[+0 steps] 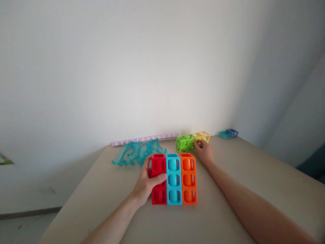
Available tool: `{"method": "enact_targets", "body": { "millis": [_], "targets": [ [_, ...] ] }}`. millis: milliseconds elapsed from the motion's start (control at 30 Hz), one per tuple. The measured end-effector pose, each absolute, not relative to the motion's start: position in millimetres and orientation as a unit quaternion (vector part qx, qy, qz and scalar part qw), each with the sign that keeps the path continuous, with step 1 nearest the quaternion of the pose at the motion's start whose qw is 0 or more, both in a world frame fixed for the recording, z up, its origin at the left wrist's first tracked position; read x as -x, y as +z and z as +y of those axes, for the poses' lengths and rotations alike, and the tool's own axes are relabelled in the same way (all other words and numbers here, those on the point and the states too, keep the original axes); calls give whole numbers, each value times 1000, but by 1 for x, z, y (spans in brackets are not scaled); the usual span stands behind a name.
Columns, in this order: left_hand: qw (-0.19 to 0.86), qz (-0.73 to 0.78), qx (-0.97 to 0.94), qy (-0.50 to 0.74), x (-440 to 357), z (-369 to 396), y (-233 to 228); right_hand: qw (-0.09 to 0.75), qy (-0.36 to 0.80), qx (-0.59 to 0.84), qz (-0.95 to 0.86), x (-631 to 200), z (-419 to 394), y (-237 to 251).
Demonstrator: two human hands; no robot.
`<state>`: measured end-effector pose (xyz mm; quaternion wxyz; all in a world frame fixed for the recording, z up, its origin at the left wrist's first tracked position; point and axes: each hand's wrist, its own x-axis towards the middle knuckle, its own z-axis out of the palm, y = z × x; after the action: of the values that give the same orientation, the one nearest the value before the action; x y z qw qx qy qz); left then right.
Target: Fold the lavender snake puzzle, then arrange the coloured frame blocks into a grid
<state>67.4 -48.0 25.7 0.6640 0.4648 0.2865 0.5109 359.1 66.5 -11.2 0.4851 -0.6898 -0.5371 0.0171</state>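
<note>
Your left hand (147, 183) clasps the red column (158, 179) of the light, rigid, hollow 3-column block wall from 9 o'clock, while your right hand (204, 152) pinches the green cube (186, 143) at 1 o'clock.

Block columns (174, 179): three. Loose cubes (186, 143): four. Hands (146, 183): two.

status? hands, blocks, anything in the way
Left hand grips red column of block wall. Right hand on green cube, by yellow cube. Teal track pieces behind the wall, apart.

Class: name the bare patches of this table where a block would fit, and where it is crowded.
Free: the table right of the right hand, and left of the left hand. Crowded: the far edge, with teal pieces, green cubes and yellow cubes.
</note>
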Motion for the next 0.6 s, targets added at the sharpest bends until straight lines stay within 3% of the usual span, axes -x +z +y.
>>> {"method": "enact_targets", "body": {
  "millis": [167,300,467,600],
  "targets": [
    [759,233,-402,456,-72,-63,34,495,16,686,-533,-360,65,-11],
    [777,237,-420,406,-73,-62,27,502,20,683,-531,-361,65,-12],
    [597,365,-616,362,-68,-48,16,510,28,680,-526,-364,72,-16],
    [484,360,-750,272,-55,-41,21,516,33,678,-522,-366,75,-18]
  ]
}}
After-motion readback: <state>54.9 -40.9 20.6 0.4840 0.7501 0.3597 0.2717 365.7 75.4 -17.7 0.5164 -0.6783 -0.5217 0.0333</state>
